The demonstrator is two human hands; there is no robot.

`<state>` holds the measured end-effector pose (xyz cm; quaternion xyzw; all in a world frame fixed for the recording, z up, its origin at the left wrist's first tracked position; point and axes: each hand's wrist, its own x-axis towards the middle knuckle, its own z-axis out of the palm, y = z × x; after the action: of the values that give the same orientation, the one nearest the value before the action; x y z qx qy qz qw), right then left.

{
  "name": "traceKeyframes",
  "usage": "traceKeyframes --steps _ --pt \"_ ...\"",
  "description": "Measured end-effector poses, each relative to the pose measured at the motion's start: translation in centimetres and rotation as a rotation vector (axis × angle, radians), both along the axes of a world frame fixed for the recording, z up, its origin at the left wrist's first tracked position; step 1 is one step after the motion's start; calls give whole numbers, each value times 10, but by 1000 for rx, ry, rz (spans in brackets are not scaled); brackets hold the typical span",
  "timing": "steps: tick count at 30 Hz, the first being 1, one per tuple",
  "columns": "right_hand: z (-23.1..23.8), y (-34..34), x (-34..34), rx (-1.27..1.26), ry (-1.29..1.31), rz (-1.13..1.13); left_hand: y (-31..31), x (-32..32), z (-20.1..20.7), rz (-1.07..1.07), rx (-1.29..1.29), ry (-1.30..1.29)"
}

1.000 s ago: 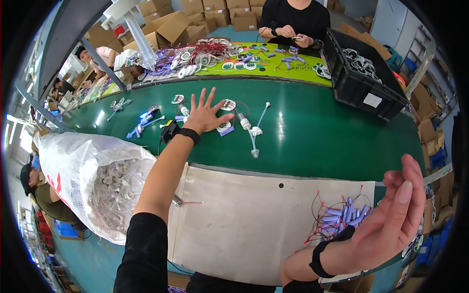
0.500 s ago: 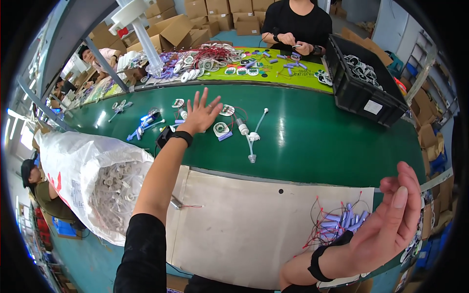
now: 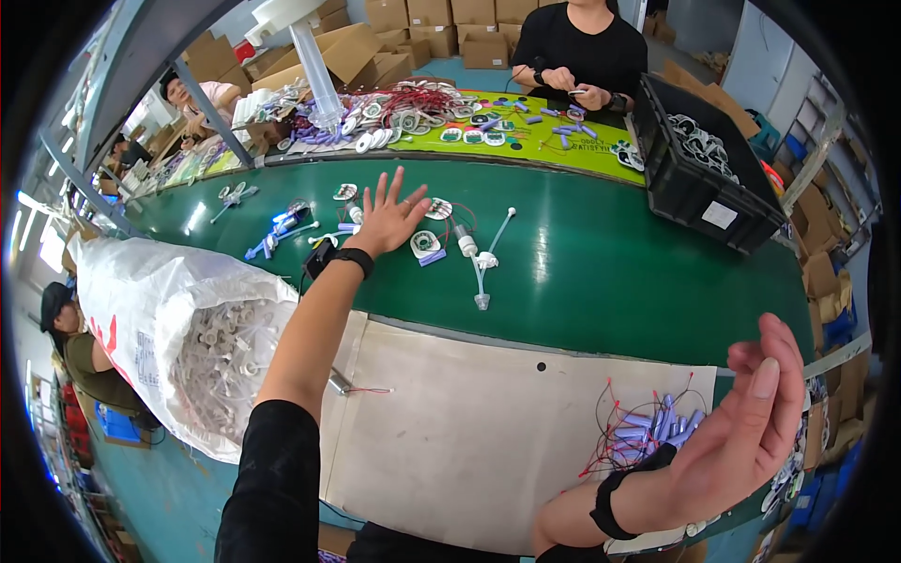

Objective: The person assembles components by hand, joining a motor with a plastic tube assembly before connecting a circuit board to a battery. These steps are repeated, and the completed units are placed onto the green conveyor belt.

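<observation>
Step in hand, judged: a reach over loose parts, nothing lifted. Left grip spread wide, seemingly bare, above the green tabletop; contact cannot be told. Just right of it: a white round part with a purple cell at its lower edge; a second round part by the fingers; then a white cylinder, in line with a clear tube piece. Right grip raised at the right edge of the pale mat, fingers half-curled, close together; no object seen in it. Next move, judged: a pick-up here would call for closing the left fingers on one part without dragging its neighbours.

Hard to make out: whatever lies under the left grip; a black box, partly behind the left wrist; near side of the purple cell heap, covered by the right wrist; the right palm, partly behind its thumb. Clear plastic parts in the white bag overlap, not separable. Both sleeves run out of frame below.
</observation>
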<state>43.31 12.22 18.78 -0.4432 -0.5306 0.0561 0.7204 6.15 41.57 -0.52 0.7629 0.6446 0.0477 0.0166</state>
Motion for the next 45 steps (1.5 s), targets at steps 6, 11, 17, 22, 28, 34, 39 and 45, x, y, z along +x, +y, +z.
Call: traceKeyframes --steps 6,11,17,22,28,34,39,45 --pt "0 0 0 6 -2 18 -3 -2 -6 -17 57 58" --pt "1 0 1 6 -1 30 -8 1 3 -72 -24 183" --pt "0 1 -2 -2 7 2 -7 0 0 -28 -27 29" --pt "2 0 -3 -3 16 21 -1 -14 -2 6 7 30" --pt "1 -1 0 -11 -2 18 -6 -4 3 39 -7 -18" --pt "2 0 -4 -13 1 33 5 -19 -7 39 103 -17" --pt "1 -1 -4 -11 -6 39 2 -28 0 86 9 -19" --pt "5 -6 -4 -1 -21 22 -5 -31 49 318 -20 -192"
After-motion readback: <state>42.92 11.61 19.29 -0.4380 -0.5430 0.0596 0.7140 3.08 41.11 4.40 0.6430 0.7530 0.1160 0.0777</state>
